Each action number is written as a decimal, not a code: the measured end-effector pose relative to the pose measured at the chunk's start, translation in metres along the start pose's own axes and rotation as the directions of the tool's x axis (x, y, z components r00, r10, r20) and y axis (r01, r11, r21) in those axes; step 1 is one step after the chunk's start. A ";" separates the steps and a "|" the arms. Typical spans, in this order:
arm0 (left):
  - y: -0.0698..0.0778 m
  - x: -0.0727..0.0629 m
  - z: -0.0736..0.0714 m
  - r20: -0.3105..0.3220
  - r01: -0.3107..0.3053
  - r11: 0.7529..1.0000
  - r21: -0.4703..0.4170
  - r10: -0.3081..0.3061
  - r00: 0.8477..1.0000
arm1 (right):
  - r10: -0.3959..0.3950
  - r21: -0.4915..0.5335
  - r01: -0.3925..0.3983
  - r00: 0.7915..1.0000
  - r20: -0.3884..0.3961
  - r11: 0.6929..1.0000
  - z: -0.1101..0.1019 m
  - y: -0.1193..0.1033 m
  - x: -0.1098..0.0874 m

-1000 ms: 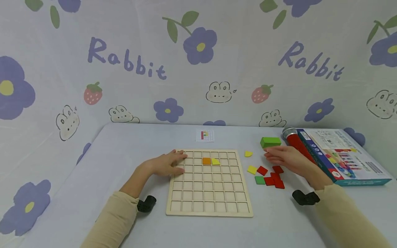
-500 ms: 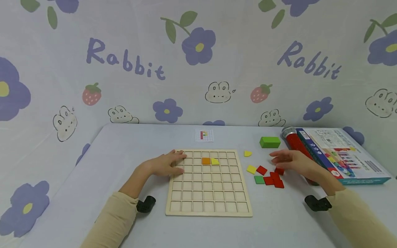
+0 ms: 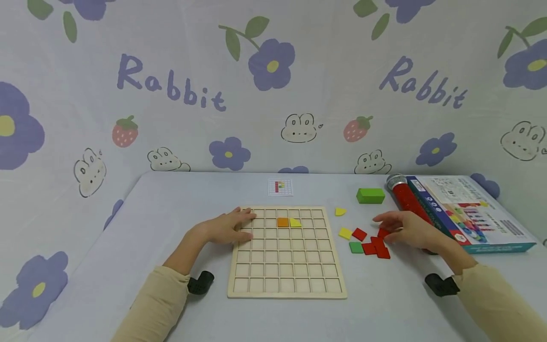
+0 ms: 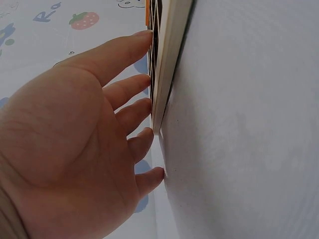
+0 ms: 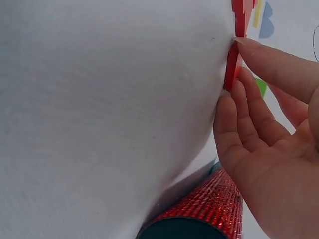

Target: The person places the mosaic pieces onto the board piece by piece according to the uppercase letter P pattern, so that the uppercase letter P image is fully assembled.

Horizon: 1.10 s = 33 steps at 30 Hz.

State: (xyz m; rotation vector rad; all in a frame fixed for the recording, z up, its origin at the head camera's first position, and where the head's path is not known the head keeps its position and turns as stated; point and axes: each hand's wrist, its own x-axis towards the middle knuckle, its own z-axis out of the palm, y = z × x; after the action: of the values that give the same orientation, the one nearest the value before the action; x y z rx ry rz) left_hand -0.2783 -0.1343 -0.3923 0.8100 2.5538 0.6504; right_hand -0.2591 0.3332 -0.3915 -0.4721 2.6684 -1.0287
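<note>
Fingers of the left hand (image 3: 226,228) lay spread over the upper-left edge of the wooden board (image 3: 287,295), centre of the frame, apparently to steady it on the white tabletop (image 3: 278,320); that hand held nothing in its grasp. Right of centre, the right hand (image 3: 410,230) was curved low about a red tile (image 5: 232,67) at the upper end of a red cluster (image 3: 380,248). In the right wrist view its thumb tip met the tile's edge, but whether the fingers gripped it could not be told.

A green tile (image 3: 356,247), a yellow square (image 3: 345,233) and a rounded yellow piece (image 3: 340,212) lay just right of the board, probably spread so each could be taken singly.

Ridges divided the board into shallow cells. Two neighbouring ones near its top middle held an orange tile (image 3: 283,222) and a yellow insert (image 3: 294,223), which left one corner bare; the ridges presumably kept both from sliding. A printed card (image 3: 280,187) lay above the board, perhaps for easy viewing. At the right, a red microphone (image 3: 410,203) lay alongside a printed box (image 3: 478,213), its contents hidden.
</note>
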 end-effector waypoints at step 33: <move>-0.002 0.001 0.001 -0.008 -0.009 1.000 0.011 0.009 1.000 | 0.180 0.153 -0.165 0.980 -0.089 0.974 -0.001 -0.018 0.019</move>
State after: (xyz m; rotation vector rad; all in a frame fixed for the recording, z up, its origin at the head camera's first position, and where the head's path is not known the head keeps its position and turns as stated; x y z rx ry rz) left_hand -0.2792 -0.1348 -0.3940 0.8241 2.5648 0.6444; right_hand -0.2729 0.3145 -0.3808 -0.1585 2.6401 -1.2115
